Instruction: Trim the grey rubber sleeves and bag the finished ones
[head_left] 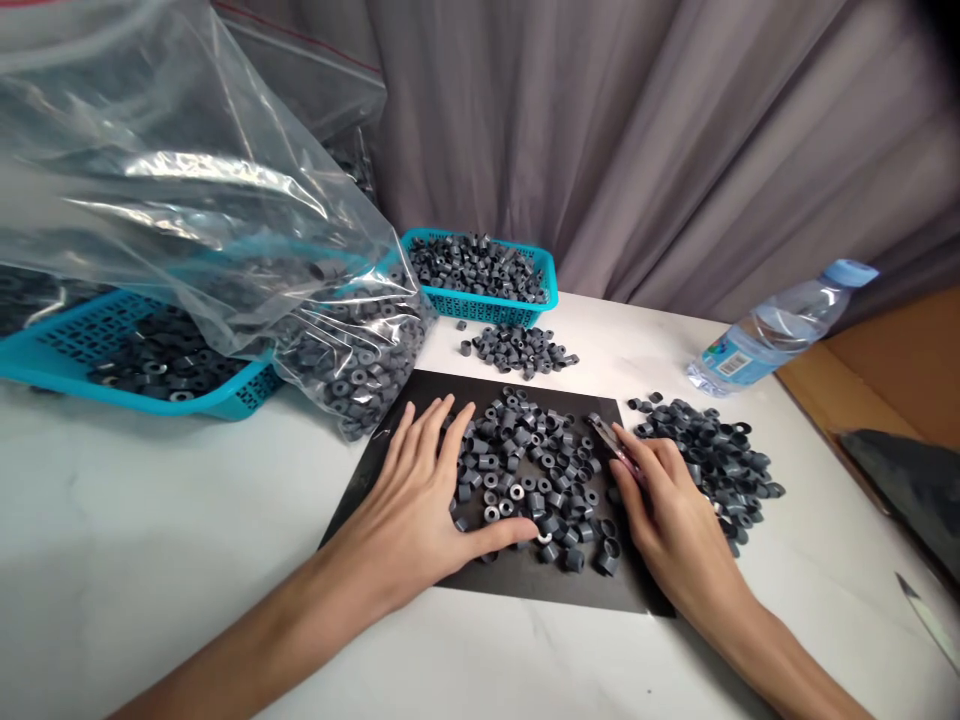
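Observation:
A heap of small dark grey plastic rings [529, 470] lies on a black mat [390, 450] on the white table. My left hand [424, 500] lies flat and open on the mat, fingers spread at the heap's left edge, thumb touching rings at the front. My right hand [667, 510] is closed around a small metal tool [609, 438] whose tip points into the heap's right side. A second pile of rings [712, 450] sits to the right of the mat.
A smaller pile of rings [517, 348] lies behind the mat. Two teal baskets [487, 300] [67, 365] hold more rings. A large clear plastic bag [195, 220] of rings leans at the left. A water bottle [780, 325] lies at the right. A blade [926, 615] rests near the right edge.

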